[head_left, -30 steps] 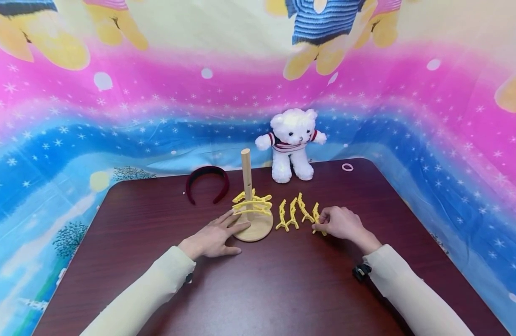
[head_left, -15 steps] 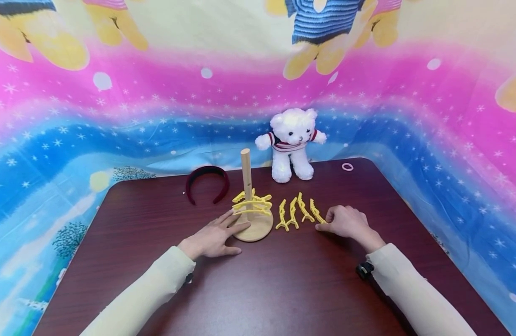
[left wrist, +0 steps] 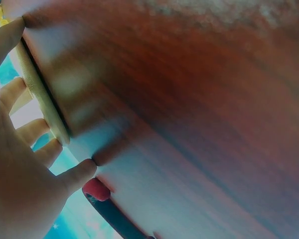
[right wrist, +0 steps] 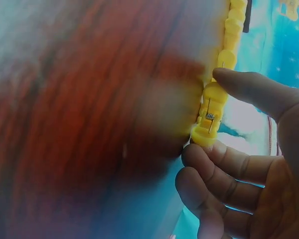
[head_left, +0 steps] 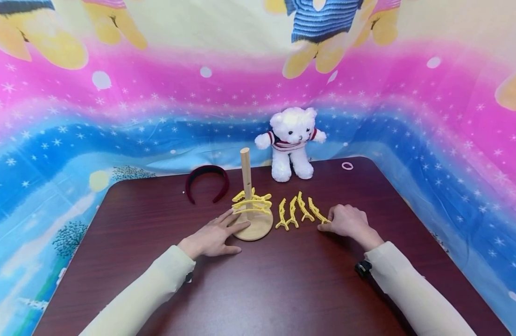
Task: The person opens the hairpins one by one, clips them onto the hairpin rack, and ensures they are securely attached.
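My right hand (head_left: pixel 348 221) pinches the tail end of a yellow hair clip (head_left: pixel 317 211) on the table, the rightmost of a short row. In the right wrist view, thumb and fingertips sit on either side of this clip's (right wrist: pixel 209 112) handle end, where a small spring shows. Several similar yellow hair clips (head_left: pixel 282 215) lie to its left. My left hand (head_left: pixel 211 238) rests with spread fingers on the round wooden base (head_left: pixel 258 231) of a stand and on the tabletop. Around the foot of the stand's upright post (head_left: pixel 246 175) are more yellow clips (head_left: pixel 251 205).
A dark red headband (head_left: pixel 207 171) lies left of the stand. At the back stands a white teddy bear (head_left: pixel 292 140) in a striped top, with a pale pink ring (head_left: pixel 347 166) to its right. A printed cloth (head_left: pixel 178 130) surrounds the dark wooden table (head_left: pixel 258 289).
My right hand has shifted slightly right, and the clip it pinches has turned, its tail end now pointing further right. My left hand has not moved.
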Demonstrator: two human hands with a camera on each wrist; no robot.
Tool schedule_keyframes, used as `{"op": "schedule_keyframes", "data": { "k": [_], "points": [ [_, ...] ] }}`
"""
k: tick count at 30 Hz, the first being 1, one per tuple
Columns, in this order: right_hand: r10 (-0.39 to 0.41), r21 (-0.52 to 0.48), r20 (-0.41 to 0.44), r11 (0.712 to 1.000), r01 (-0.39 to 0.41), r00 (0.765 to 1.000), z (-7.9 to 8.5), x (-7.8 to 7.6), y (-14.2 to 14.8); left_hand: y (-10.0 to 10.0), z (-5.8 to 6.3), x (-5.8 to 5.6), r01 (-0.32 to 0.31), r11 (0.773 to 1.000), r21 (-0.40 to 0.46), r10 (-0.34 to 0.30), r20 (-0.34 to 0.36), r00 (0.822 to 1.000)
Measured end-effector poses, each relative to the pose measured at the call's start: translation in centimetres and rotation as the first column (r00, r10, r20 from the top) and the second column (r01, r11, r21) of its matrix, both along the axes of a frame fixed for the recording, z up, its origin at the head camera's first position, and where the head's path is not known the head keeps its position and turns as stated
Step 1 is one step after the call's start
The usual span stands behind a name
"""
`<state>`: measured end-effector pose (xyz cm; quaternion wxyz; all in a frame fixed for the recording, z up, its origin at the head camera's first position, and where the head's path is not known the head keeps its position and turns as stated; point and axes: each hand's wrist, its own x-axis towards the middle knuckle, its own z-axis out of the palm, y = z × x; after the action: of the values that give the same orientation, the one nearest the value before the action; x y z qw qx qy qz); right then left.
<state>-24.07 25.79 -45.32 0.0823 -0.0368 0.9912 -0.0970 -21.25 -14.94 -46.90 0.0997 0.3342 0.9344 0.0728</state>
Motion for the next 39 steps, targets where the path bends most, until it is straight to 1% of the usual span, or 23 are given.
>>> {"op": "schedule_keyframes", "data": {
  "k": [6,14,20,25,29,33,36,39],
  "points": [
    [-0.015,-0.032,-0.005,0.999,0.015,1.000,0.1,-0.3,0.6,0.0,0.1,0.0,0.000,1.000,-0.002,0.000,-0.001,1.000],
    [-0.053,-0.134,-0.059,0.990,0.045,0.997,0.5,-0.6,1.5,-0.1,-0.1,-0.1,-0.007,1.000,-0.003,0.007,-0.006,1.000],
    [-0.057,-0.176,-0.139,0.984,0.032,0.989,0.9,-0.7,1.7,-0.1,-0.3,-0.1,-0.016,1.000,-0.014,0.016,-0.003,1.000],
    [-0.068,-0.211,-0.212,0.977,0.023,0.975,1.5,-0.6,1.5,-0.1,-0.3,-0.1,-0.017,1.000,-0.008,0.017,0.005,1.000],
    [-0.061,-0.241,-0.262,0.971,-0.004,0.963,2.0,-0.5,1.2,-0.1,-0.3,-0.1,-0.017,1.000,-0.012,0.018,0.004,1.000],
    [-0.024,-0.271,-0.319,0.960,-0.067,0.948,2.5,-0.5,0.8,-0.1,-0.3,-0.1,-0.019,1.000,-0.015,0.019,0.000,1.000],
    [-0.006,-0.298,-0.340,0.949,-0.101,0.940,2.7,-0.5,0.5,-0.1,-0.2,-0.1,-0.019,1.000,-0.021,0.019,-0.001,1.000],
    [0.004,-0.324,-0.345,0.938,-0.123,0.939,3.0,-0.4,0.1,-0.1,-0.2,-0.1,-0.018,1.000,-0.021,0.018,0.002,1.000]
  ]
}}
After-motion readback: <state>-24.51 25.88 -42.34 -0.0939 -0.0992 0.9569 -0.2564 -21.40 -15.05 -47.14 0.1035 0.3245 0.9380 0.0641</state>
